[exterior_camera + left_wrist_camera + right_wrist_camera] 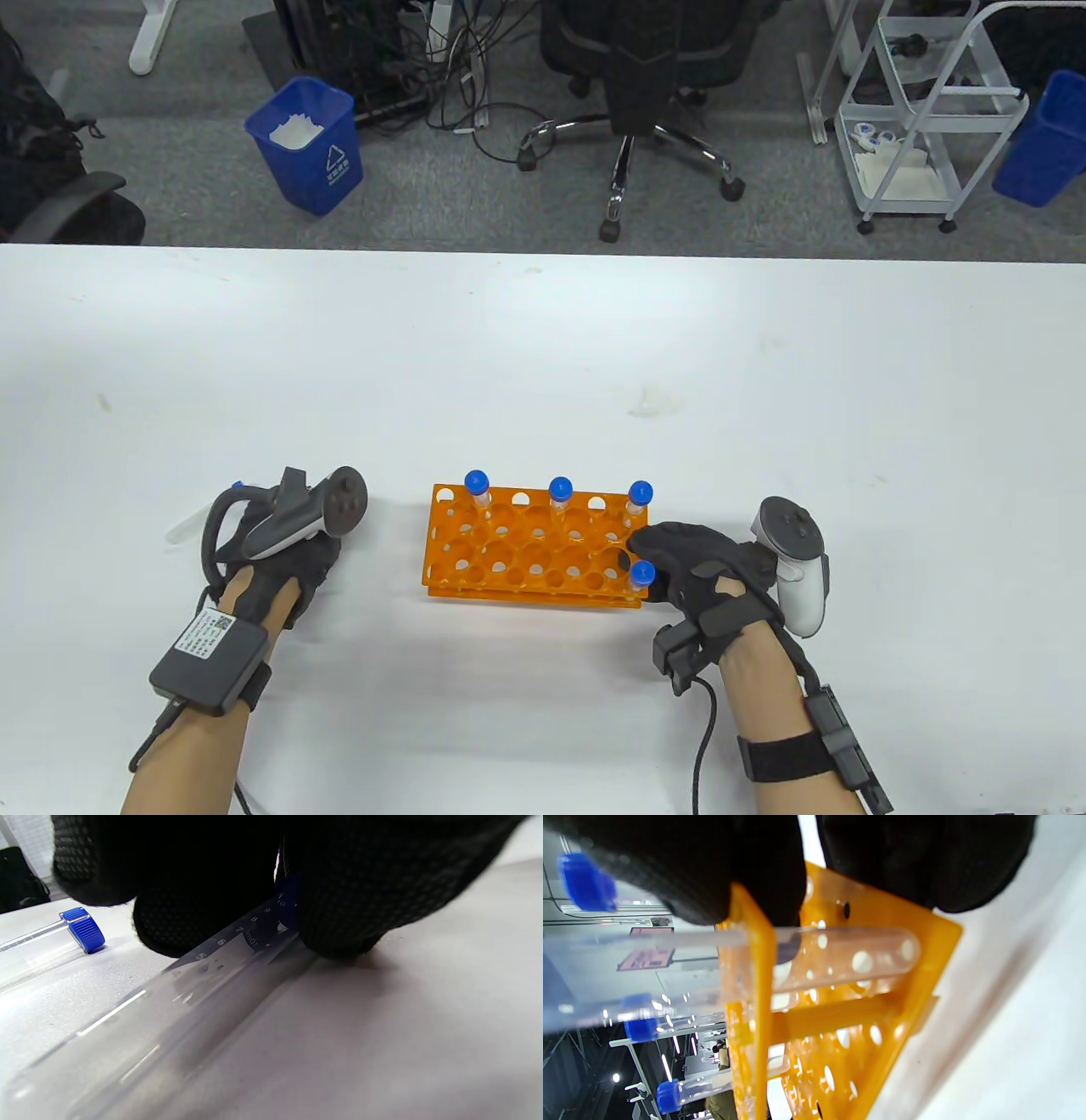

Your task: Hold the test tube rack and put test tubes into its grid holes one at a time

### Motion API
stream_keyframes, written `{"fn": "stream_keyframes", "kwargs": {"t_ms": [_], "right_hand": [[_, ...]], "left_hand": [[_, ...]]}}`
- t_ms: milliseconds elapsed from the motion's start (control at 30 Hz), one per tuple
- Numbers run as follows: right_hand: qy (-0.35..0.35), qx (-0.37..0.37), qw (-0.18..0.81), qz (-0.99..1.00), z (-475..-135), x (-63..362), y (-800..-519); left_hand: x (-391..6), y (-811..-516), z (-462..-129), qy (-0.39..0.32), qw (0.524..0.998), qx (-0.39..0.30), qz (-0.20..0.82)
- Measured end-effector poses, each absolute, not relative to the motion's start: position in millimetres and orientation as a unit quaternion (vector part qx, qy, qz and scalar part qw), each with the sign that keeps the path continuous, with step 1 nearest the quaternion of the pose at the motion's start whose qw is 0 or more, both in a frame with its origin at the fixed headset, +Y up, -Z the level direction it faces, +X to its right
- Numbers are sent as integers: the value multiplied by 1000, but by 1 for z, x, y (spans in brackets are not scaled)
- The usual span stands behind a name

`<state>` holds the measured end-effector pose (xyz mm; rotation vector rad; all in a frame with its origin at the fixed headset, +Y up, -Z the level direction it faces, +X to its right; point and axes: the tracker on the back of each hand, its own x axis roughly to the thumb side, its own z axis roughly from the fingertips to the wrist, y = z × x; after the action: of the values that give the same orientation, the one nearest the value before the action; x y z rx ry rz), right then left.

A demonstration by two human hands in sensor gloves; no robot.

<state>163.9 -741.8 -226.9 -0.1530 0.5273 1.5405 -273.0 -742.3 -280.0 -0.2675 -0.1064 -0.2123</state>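
Observation:
The orange test tube rack (517, 552) stands on the white table near the front. Three blue-capped tubes (560, 490) stand in its back row and one (642, 575) at its front right corner. My right hand (653, 552) grips the rack's right end; in the right wrist view its fingers (755, 870) press on the rack's top plate (746, 993) beside a seated tube (840, 957). My left hand (284, 543) lies left of the rack. In the left wrist view it (271, 921) pinches a clear graduated tube (203, 971) that lies on the table.
Another blue-capped tube (82, 929) lies on the table beyond my left hand; a clear tube (188, 526) shows at that hand's left in the table view. The table's far edge (543, 250) borders an office chair and blue bins.

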Motion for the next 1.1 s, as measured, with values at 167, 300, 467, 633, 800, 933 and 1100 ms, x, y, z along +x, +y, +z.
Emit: {"fn": "stream_keyframes", "kwargs": {"t_ms": [167,300,467,633,800,933,1100], "right_hand": [[236,-71,683,687,-227,164,-742],[236,-73,684,686,-226,165,-742],[236,-74,687,684,-225,164,-742],[237,-71,686,685,-224,162,-742],[239,-67,686,684,-224,161,-743],[241,-67,684,685,-223,160,-743],[243,-66,683,685,-223,159,-744]], "left_hand": [[-276,-737,-276,-51,988,-112,-98],[-283,-710,-270,-40,997,-59,-40],[-290,-657,-253,-25,998,35,40],[-286,-598,-229,-43,976,155,145],[-262,-562,-201,-91,943,237,217],[-230,-547,-176,-145,908,279,275],[-184,-553,-153,-221,886,294,282]]}}
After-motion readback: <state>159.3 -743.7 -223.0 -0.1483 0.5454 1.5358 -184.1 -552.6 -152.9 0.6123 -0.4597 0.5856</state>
